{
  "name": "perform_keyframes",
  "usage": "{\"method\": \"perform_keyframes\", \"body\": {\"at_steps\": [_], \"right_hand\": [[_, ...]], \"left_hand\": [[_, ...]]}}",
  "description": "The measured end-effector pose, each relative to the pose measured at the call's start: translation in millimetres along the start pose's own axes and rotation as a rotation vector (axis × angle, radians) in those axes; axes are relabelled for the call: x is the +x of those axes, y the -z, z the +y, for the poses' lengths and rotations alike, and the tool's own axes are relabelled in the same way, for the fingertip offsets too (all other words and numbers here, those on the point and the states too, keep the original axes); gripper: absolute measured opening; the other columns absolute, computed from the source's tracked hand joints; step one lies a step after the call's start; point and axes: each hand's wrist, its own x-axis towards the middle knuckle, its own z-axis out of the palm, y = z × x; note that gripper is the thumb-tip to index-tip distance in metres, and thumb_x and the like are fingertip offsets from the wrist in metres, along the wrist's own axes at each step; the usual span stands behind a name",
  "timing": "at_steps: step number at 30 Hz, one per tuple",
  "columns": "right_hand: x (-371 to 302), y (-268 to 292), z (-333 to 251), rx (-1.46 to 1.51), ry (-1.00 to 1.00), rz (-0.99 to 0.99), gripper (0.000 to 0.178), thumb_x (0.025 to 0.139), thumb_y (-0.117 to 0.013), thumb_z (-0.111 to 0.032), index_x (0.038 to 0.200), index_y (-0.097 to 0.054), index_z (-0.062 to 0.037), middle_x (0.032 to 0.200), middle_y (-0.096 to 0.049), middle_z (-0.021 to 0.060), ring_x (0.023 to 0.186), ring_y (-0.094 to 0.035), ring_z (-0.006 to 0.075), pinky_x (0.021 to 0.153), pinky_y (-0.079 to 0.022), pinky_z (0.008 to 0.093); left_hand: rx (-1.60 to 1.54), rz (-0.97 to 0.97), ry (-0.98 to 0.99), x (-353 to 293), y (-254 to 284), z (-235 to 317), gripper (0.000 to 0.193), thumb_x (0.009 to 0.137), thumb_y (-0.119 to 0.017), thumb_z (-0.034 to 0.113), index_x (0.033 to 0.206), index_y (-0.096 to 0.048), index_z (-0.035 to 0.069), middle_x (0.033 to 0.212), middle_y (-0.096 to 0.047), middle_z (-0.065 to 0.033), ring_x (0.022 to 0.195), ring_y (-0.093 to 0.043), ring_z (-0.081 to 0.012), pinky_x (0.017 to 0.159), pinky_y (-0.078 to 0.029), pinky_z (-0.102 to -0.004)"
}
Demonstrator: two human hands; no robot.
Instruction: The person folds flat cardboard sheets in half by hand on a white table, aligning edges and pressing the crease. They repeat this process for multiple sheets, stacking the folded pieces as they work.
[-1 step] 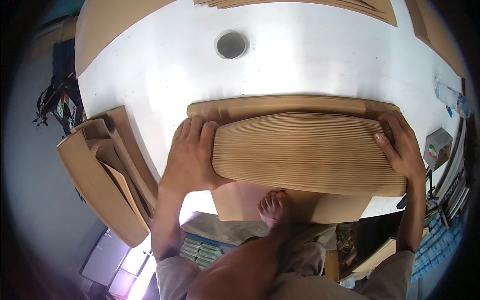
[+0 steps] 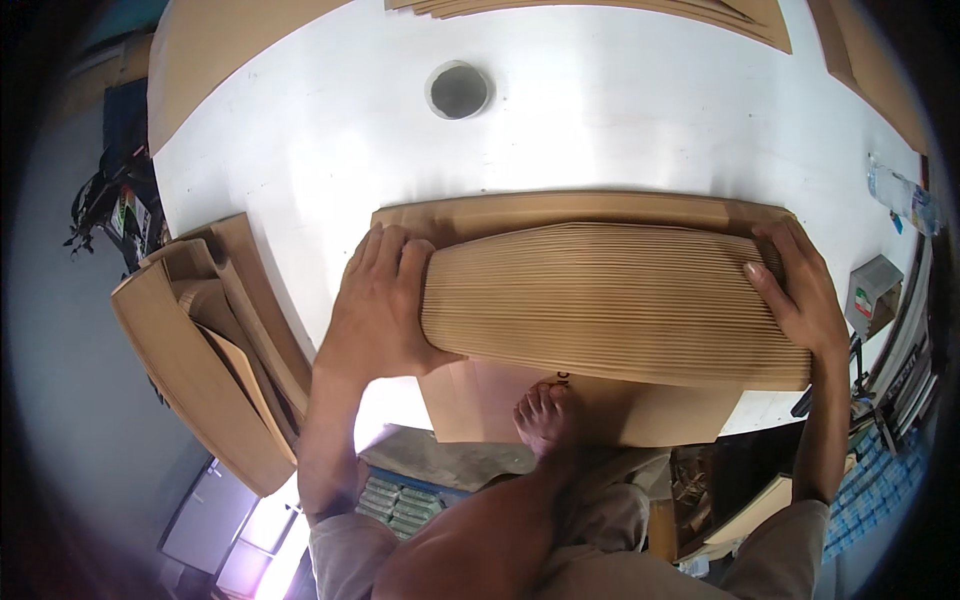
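Note:
A thick stack of brown cardboard sheets (image 2: pixel 600 305), its many edges facing up, lies between my two hands on the white table. My left hand (image 2: pixel 378 305) grips its left end, with the thumb along the near edge and the fingers over the far side. At the right end my right hand (image 2: pixel 800 290) is wrapped round the corner, its thumb pressed on the edges. Under and behind the stack shows a wider piece of cardboard (image 2: pixel 480 212). A flat cardboard flap (image 2: pixel 640 410) reaches toward me, and my bare foot rests on it.
Folded cardboard bundles (image 2: pixel 200 370) lean at the table's left side. More cardboard sheets (image 2: pixel 620 12) lie along the far edge. The white table (image 2: pixel 300 140) has a round hole (image 2: pixel 460 90). A clear plastic bottle (image 2: pixel 895 190) and a grey box (image 2: pixel 873 290) stand at the right.

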Motion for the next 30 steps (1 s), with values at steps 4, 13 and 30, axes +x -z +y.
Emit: {"method": "perform_keyframes", "body": {"at_steps": [4, 13, 30], "right_hand": [[14.2, -8.5, 2.4, -0.107, -0.022, 0.029, 0.062, 0.100, -0.072, -0.043, 0.146, -0.060, -0.0033, 0.134, -0.063, 0.0241, 0.126, -0.061, 0.0429, 0.109, -0.049, 0.0509], [4.4, -7.7, -0.8, -0.068, 0.016, 0.128, 0.058, 0.095, -0.078, -0.043, 0.131, -0.073, 0.0027, 0.126, -0.061, 0.0225, 0.120, -0.062, 0.0412, 0.102, -0.053, 0.0484], [16.3, -9.1, -0.9, -0.046, -0.042, 0.075, 0.059, 0.097, -0.071, -0.046, 0.128, -0.069, 0.0052, 0.122, -0.060, 0.0226, 0.113, -0.063, 0.0418, 0.098, -0.053, 0.0497]], "left_hand": [[-0.035, -0.042, 0.069, 17.0, -10.0, -6.7, 0.100, 0.053, -0.103, 0.044, 0.132, -0.062, 0.000, 0.129, -0.064, -0.0192, 0.121, -0.066, -0.0412, 0.105, -0.053, -0.0549], [0.031, 0.082, -0.069, 25.1, -13.0, -13.5, 0.088, 0.052, -0.103, 0.042, 0.121, -0.068, 0.000, 0.140, -0.064, -0.0225, 0.131, -0.064, -0.0438, 0.113, -0.051, -0.0571], [-0.022, -0.044, 0.060, 17.6, -12.2, -7.7, 0.108, 0.050, -0.105, 0.047, 0.137, -0.060, 0.000, 0.134, -0.063, -0.0230, 0.128, -0.063, -0.0434, 0.110, -0.050, -0.0618]]}}
